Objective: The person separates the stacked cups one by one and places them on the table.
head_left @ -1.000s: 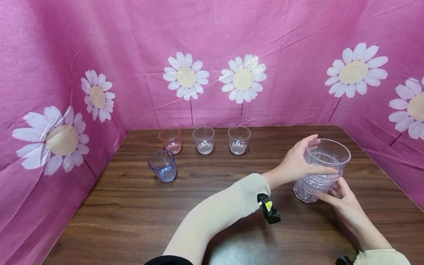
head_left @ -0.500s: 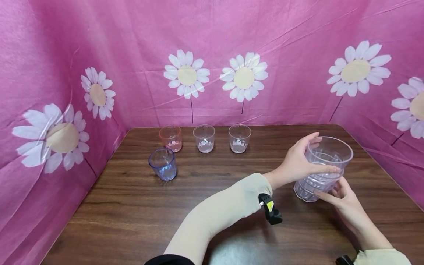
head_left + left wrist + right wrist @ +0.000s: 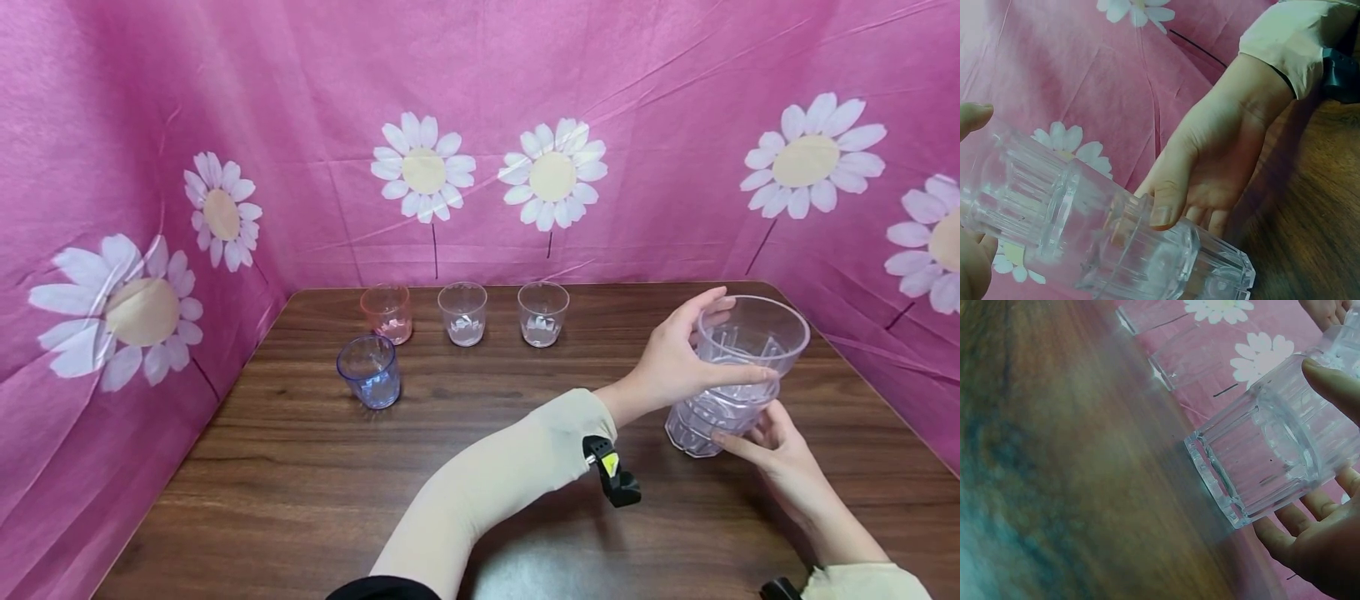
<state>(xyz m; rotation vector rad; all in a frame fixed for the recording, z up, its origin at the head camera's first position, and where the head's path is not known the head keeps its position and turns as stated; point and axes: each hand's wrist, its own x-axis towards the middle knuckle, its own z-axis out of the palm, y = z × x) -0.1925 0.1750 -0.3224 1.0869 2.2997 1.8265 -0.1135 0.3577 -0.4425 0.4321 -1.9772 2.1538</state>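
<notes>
On the right of the table stands a stack of clear faceted tumblers (image 3: 693,429), nested one in another. My left hand (image 3: 675,358) grips the top tumbler (image 3: 783,333) below its rim, thumb across the near side. Lower down, my right hand (image 3: 783,462) holds the stack between its thumb and curled fingers. In the left wrist view, a length of the top tumbler (image 3: 1029,187) shows above the one it sits in, and the right hand (image 3: 1210,156) wraps the lower part. The right wrist view shows the stack's thick base (image 3: 1219,484) close over the wood.
A red-tinted tumbler (image 3: 387,317) and two clear tumblers, one in the middle (image 3: 462,317) and one farther right (image 3: 542,317), stand along the table's back. Nearer is a blue tumbler (image 3: 372,379). A pink flowered cloth (image 3: 480,75) hangs around the brown table (image 3: 300,500).
My left hand has risen slightly and drawn the top tumbler up and a little right, partway out of the stack. The right hand and the lower tumblers have hardly moved.
</notes>
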